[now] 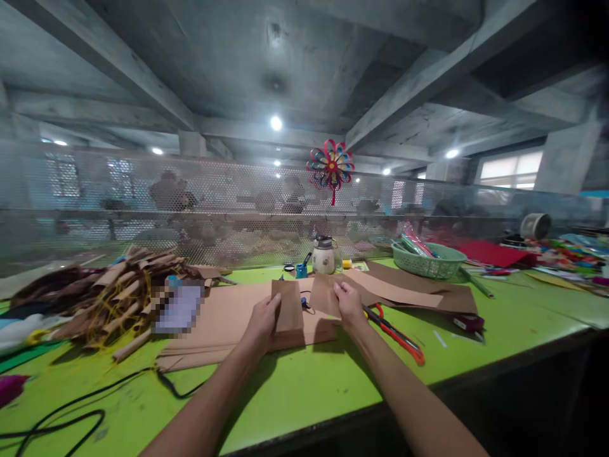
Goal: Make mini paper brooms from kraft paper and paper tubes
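My left hand [263,322] is closed on a rectangular brown card piece [288,309], with the thumb on its near face. Closed at the edge of a second brown card piece [322,294] is my right hand [349,306]. A gap separates the two pieces, and a small dark blue object [305,303] shows through it. Beneath them lies a stack of large light brown card sheets [214,324]. To the right of my right hand rest orange-and-black cutting tools [399,339], whose exact kind I cannot tell.
Rolled brown paper strips with yellow string [117,295] are heaped at left. A black cable [71,406] crosses the green table [304,400]. Behind are a blue ink bottle [301,271], a jug [323,257] and a green basket [428,261]. A perforated screen [228,222] borders the back.
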### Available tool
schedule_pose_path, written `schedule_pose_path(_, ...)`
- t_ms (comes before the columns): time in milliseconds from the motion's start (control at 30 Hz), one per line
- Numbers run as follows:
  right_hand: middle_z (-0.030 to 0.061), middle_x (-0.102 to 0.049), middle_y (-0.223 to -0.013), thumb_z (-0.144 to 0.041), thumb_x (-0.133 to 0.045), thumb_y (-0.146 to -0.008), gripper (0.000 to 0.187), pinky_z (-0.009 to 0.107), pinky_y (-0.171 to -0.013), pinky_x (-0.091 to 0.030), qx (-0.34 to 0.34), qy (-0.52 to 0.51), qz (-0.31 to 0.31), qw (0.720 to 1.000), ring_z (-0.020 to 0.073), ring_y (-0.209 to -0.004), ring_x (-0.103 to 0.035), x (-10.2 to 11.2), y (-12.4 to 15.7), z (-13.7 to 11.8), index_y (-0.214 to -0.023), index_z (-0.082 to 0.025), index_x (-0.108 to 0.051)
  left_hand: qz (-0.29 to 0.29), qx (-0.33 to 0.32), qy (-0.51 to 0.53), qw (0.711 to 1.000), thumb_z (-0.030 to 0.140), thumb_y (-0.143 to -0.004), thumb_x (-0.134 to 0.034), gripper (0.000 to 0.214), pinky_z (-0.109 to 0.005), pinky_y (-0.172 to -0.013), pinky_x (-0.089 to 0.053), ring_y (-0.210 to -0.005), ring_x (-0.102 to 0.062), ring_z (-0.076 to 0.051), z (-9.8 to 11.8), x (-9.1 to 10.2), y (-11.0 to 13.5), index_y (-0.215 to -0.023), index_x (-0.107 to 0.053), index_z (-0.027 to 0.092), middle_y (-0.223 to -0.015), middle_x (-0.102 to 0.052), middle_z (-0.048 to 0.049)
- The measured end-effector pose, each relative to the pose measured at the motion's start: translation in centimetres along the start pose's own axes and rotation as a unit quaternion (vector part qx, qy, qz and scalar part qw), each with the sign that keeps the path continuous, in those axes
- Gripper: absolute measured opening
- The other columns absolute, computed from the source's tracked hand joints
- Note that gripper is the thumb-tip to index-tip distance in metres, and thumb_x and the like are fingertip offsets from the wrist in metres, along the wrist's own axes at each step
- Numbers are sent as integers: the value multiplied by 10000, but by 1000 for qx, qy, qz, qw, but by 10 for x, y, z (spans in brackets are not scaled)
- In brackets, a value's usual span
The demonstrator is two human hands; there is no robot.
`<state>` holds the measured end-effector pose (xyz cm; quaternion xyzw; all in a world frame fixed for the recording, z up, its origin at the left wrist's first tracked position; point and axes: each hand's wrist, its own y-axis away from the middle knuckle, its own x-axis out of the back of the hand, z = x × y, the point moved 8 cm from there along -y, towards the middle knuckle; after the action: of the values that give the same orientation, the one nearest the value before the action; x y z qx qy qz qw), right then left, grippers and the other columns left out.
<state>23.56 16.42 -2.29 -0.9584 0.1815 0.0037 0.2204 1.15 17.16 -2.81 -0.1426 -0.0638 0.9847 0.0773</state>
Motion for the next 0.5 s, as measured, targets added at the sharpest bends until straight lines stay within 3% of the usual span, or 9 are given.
schedule_pose_path(133, -11, -613, -681, -520, -572, -847, 374, 275, -601, -469, -21, -23, 7, 1000, 122, -594, -573, -4, 3, 4, -809, -149, -597, -4, -15, 9, 1000, 128, -670, -609, 155, -259, -630, -516, -660, -668, -187, 3, -2, 0, -824, -601, 115, -740, -706, -57)
schedule_pose_path(233, -19, -601, -614, -598, -620, -764, 444, 280, -585, -459, -24, -29, 9, 999, 155, -610, -582, -6, 5, 4, -742, -155, -598, -4, -1, 15, 1000, 87, -594, -598, 260, -256, -550, -493, -581, -648, -183, -1, -2, 0, -853, -590, 118, -716, -698, -45)
schedule_pose_path(333, -10, -606, -579, -661, -644, -672, 501, 280, -562, -443, -24, -36, 6, 999, 188, -629, -584, -7, 6, 4, -725, -164, -608, -10, 23, 30, 999, 82, -592, -606, 288, -290, -568, -515, -604, -664, -211, -5, -3, 0, -879, -596, 109, -731, -706, -71)
schedule_pose_path(500, 14, -656, -654, -676, -612, -673, 538, 279, -552, -437, -29, -48, -3, 998, 194, -643, -600, -6, 6, 6, -836, -164, -631, -15, 50, 68, 996, 115, -659, -614, 284, -347, -684, -551, -727, -694, -242, -7, -3, 1, -942, -605, 110, -785, -715, -100)
